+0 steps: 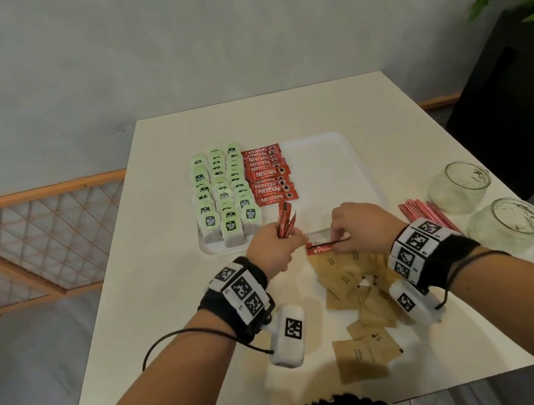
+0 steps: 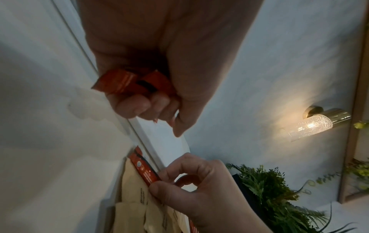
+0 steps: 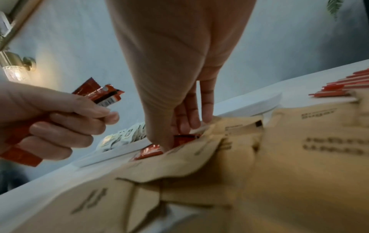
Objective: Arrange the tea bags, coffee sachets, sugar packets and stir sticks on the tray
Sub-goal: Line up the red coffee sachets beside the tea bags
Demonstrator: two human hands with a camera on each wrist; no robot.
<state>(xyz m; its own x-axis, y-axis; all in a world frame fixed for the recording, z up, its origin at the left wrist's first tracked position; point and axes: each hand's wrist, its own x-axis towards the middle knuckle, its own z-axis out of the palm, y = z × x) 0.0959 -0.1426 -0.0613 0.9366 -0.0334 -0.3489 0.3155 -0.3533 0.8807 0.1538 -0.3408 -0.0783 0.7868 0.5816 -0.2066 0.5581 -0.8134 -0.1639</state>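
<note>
Looks like a hospitality setting, café or hotel lounge: white table (image 1: 280,117) against a plain grey wall (image 1: 165,44), brass wall lamp (image 2: 317,121) with textured glass shade, potted fern (image 2: 275,189), wood lattice screen (image 1: 21,239). White tray (image 1: 322,166) stocked with rows of tea bags (image 1: 224,194) and Nescafé sachets (image 1: 268,174).

"NESCAFE" in white capitals runs across each red coffee sachet (image 1: 270,175) in the stack on the tray, with "CLASSIC" just under it on the nearer ones. The green tags on the tea bags (image 1: 226,196) carry a dark badge, too blurred to read. Dark print on the brown sugar packets (image 3: 279,157) stays illegible. The wrist bands (image 1: 240,289) show only square black-and-white code markers.
</note>
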